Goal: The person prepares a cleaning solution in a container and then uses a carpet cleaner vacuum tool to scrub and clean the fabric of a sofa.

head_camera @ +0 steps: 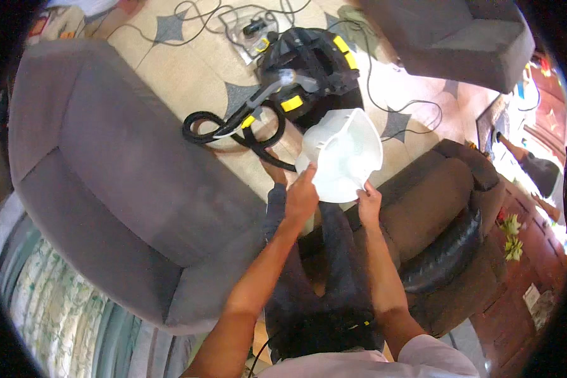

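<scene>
My left hand [302,196] grips the near left edge of a white, translucent plastic container [342,158] with a wide open top. On its near right edge, my right hand [369,203] holds the rim between thumb and fingers. The container is tilted, so its inside shows. Just beyond it stands a black vacuum cleaner body [307,71] with yellow latches. A black corrugated hose [203,138] with a grey handle [276,87] lies looped at the body's left side. Part of the hose passes behind the container.
A grey sofa [137,156] fills the left side, and a brown sofa [430,203] with a black cushion [446,255] is at right. A grey armchair [463,42] stands at the far right. Cables [439,118] and a clear plastic bag [245,33] lie on the tiled floor.
</scene>
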`<action>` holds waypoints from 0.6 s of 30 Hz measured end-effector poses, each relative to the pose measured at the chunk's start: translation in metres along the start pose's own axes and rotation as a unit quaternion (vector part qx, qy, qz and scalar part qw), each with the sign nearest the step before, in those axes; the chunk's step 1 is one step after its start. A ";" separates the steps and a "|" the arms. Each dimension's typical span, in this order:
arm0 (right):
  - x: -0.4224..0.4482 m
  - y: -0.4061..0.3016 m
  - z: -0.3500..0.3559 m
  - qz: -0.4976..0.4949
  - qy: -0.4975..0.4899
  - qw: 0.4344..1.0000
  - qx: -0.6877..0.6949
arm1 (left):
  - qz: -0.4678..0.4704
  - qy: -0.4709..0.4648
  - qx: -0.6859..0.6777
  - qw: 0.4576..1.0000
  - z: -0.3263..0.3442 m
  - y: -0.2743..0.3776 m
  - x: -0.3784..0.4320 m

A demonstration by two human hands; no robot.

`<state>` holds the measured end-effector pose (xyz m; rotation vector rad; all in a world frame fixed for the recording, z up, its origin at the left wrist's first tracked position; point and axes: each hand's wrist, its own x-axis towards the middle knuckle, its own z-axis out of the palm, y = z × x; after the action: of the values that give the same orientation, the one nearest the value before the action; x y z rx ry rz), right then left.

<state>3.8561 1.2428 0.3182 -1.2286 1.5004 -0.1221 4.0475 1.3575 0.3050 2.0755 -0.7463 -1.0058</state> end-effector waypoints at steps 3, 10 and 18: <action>0.008 0.008 -0.003 0.001 0.001 1.000 -0.022 | -0.034 -0.016 -0.004 0.999 0.009 0.004 0.001; 0.006 0.007 -0.007 0.020 0.035 0.999 0.000 | -0.057 -0.096 -0.064 0.992 -0.055 0.005 0.051; 0.004 0.021 0.005 0.038 0.016 0.996 0.079 | -0.018 0.055 0.346 0.937 -0.149 -0.160 0.209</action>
<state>3.8485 1.2522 0.3002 -1.0467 1.5335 -0.2058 4.3126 1.3481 0.1586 2.7200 -1.1206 -0.6844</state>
